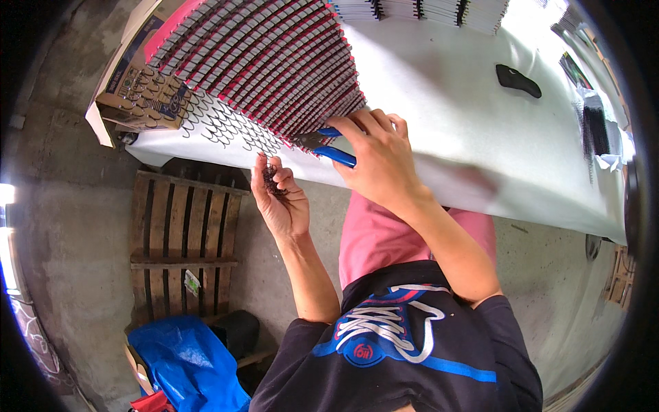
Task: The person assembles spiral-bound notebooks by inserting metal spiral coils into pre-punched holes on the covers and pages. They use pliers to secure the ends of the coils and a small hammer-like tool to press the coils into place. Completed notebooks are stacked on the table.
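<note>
My right hand is closed round the blue handles of a pair of cutting pliers. The pliers' jaws are at the near edge of a stack of spiral-bound notebooks, with red covers and dark wire coils. Long coil ends stick out past the stack's left near edge in wavy rows. Just below these ends, my left hand is closed around a small bunch of dark wire scraps. Its thumb and forefinger tips are beside the nearest coil end; whether they touch it I cannot tell.
The notebooks lie on a white-covered table. A cardboard box stands at its left end, more bound books at the back. A black object lies to the right. Below are a wooden pallet and a blue plastic bag.
</note>
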`<state>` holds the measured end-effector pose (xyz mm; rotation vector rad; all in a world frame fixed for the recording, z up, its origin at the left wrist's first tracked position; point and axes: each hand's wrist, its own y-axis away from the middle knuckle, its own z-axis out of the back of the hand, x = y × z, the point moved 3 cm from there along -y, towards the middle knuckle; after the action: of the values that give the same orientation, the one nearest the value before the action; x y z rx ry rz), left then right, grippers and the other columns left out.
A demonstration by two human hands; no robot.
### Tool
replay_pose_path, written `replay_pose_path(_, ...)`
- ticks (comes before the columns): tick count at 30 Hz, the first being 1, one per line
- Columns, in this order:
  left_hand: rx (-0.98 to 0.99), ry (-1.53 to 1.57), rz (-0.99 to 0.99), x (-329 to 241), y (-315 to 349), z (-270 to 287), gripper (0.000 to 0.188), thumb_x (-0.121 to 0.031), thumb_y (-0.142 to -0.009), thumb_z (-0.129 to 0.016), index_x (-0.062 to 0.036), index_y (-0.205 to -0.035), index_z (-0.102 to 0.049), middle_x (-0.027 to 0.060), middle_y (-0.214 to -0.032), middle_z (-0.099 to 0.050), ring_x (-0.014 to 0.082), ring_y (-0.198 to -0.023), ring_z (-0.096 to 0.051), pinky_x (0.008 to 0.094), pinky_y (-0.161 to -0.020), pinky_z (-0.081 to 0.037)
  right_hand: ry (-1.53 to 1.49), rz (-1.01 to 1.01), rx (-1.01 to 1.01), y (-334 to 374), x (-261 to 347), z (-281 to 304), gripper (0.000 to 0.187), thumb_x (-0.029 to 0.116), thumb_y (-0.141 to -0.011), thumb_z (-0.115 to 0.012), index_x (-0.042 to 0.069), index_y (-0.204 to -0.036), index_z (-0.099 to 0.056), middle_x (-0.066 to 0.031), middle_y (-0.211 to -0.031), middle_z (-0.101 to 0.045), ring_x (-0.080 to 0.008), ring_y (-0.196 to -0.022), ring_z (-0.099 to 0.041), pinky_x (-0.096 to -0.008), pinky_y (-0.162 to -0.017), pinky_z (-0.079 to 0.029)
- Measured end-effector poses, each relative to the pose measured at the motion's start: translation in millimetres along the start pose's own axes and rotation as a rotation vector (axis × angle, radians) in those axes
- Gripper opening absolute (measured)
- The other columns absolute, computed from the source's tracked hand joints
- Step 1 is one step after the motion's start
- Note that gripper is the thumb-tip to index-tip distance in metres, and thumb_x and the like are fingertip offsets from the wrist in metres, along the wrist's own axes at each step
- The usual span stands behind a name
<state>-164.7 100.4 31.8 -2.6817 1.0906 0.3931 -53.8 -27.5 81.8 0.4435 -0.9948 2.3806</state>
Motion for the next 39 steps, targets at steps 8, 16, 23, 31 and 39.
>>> replay_pose_path(8, -0.085, -0.597, -0.238, 4, -4, -21, 0.031, -0.026, -0.093, -0.053, -0.0025, -0.114, -0.051, 0.0005, -0.085, -0.054, 0.0053, -0.068, -0.05, 0.0127, -0.054, -0.043, -0.002, 0.027, -0.021, -4, 6, -8, 0.029, 0.023, -0.068, -0.071, 0.014, -0.094, -0.061, -0.0058, -0.086, -0.061, -0.0239, -0.085, -0.059, -0.0415, -0.077, -0.043)
replay_pose_path(16, -0.105, -0.644, -0.285, 6, -3, -24, 0.023, -0.022, -0.094, -0.053, -0.0037, -0.107, -0.056, -0.0002, -0.078, -0.054, 0.0052, -0.065, -0.047, 0.0153, -0.052, -0.038, -0.103, -0.092, 0.136, 1, -10, -4, 0.032, 0.019, -0.066, -0.071, 0.013, -0.097, -0.063, -0.0065, -0.082, -0.063, -0.0271, -0.074, -0.062, -0.0395, -0.069, -0.048)
replay_pose_path(23, -0.09, -0.663, -0.314, 8, -2, -30, 0.023, -0.019, -0.094, -0.053, -0.0025, -0.11, -0.055, -0.0003, -0.078, -0.055, 0.0045, -0.063, -0.047, 0.015, -0.051, -0.037, -0.021, 0.025, -0.005, -9, 4, 7, 0.055, 0.019, -0.062, -0.074, 0.016, -0.114, -0.056, -0.0053, -0.101, -0.057, -0.0235, -0.101, -0.051, -0.0401, -0.094, -0.03)
replay_pose_path(31, -0.161, -0.708, -0.341, 4, 2, -33, 0.026, -0.015, -0.092, -0.056, -0.0026, -0.114, -0.053, 0.0009, -0.077, -0.057, 0.0034, -0.059, -0.049, 0.0148, -0.048, -0.035, -0.022, 0.034, -0.034, -9, 8, 10, 0.055, 0.02, -0.061, -0.075, 0.016, -0.113, -0.057, -0.0052, -0.101, -0.057, -0.024, -0.098, -0.052, -0.0394, -0.093, -0.032)
replay_pose_path(39, -0.111, -0.77, -0.356, 1, 3, -36, 0.024, -0.014, -0.092, -0.055, -0.001, -0.112, -0.054, 0.001, -0.076, -0.057, 0.0036, -0.062, -0.05, 0.0156, -0.048, -0.037, 0.044, 0.05, -0.014, -11, 14, 8, 0.044, 0.021, -0.062, -0.074, 0.016, -0.103, -0.06, -0.0031, -0.093, -0.057, -0.0217, -0.093, -0.054, -0.0385, -0.086, -0.035)
